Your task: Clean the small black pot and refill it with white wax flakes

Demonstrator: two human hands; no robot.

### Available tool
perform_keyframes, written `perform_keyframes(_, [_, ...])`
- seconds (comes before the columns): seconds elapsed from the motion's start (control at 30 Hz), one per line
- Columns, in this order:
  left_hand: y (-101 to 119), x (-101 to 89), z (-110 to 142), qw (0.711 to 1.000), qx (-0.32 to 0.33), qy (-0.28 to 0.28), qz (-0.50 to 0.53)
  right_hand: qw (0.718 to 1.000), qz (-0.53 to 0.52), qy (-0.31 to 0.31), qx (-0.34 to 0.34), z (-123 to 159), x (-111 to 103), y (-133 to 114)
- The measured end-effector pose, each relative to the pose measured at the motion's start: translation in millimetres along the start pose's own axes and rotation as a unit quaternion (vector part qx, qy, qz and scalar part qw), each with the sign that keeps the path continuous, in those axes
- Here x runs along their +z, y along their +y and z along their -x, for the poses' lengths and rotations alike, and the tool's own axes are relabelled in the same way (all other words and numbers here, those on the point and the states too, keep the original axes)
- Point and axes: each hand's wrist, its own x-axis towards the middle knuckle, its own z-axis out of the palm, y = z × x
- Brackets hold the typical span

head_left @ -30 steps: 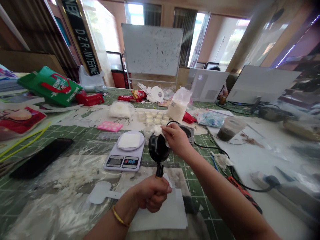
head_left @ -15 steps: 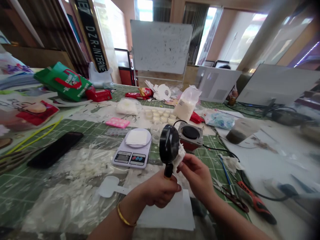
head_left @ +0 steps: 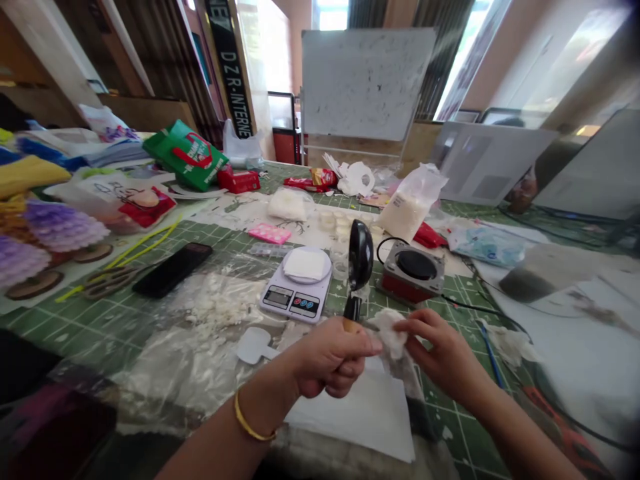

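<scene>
Since half a second ago, your right hand (head_left: 443,350) has dropped away from the black pan (head_left: 361,254) and now sits low beside your left hand (head_left: 333,357), with the white tissue wad (head_left: 391,331) pinched between its fingertips. Your left hand stays wrapped tight around the one pan's handle, fist closed, holding the pan upright and edge-on above the green cutting mat (head_left: 125,320). The pan's round head stands clear of the tissue now, just in front of the one small hotplate (head_left: 414,270), which sits on the mat to its right. One gold bangle (head_left: 250,427) circles your left wrist.

On the mat you have one digital scale (head_left: 299,288) with a white sheet on its platter, left of the pan. One white spatula (head_left: 255,345) lies flat near your left wrist, and one sheet of white paper (head_left: 365,417) lies under both hands. One black phone (head_left: 173,269) rests further left. Behind the hotplate stands one clear bag of white granules (head_left: 410,207), and one pink mould (head_left: 270,233) lies beyond the scale. White flakes (head_left: 215,310) are scattered on the plastic film left of the scale.
</scene>
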Motion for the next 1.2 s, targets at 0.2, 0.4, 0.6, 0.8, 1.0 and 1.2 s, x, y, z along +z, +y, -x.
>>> perform_keyframes(0.2, [17.2,-24.8,24.9,0.986,0.058,0.147,-0.055,0.989,0.137,-0.033,0.044,44.0,-11.0,35.0])
perform_keyframes(0.4, [30.8,-69.9,19.0,0.960,-0.005,0.265,-0.089,0.972,0.236,0.008,-0.013,49.9,-16.4,19.1])
perform_keyframes(0.6, [27.7,-91.6,2.7,0.941,-0.008,0.320,-0.107,0.969,0.226,-0.006,-0.095,36.3,-8.0,-9.4])
perform_keyframes(0.8, [24.5,-104.8,10.5,0.941,-0.029,0.317,-0.118,0.970,0.194,-0.016,-0.147,16.1,-7.8,-41.8])
perform_keyframes(1.0, [50.2,-122.2,90.3,0.846,0.040,0.429,-0.315,0.977,0.054,-0.173,-0.114,-23.0,31.0,-89.2])
perform_keyframes(1.2, [78.6,-164.8,153.9,0.740,0.009,0.541,-0.399,0.951,0.095,-0.271,-0.114,-52.9,96.4,-133.5])
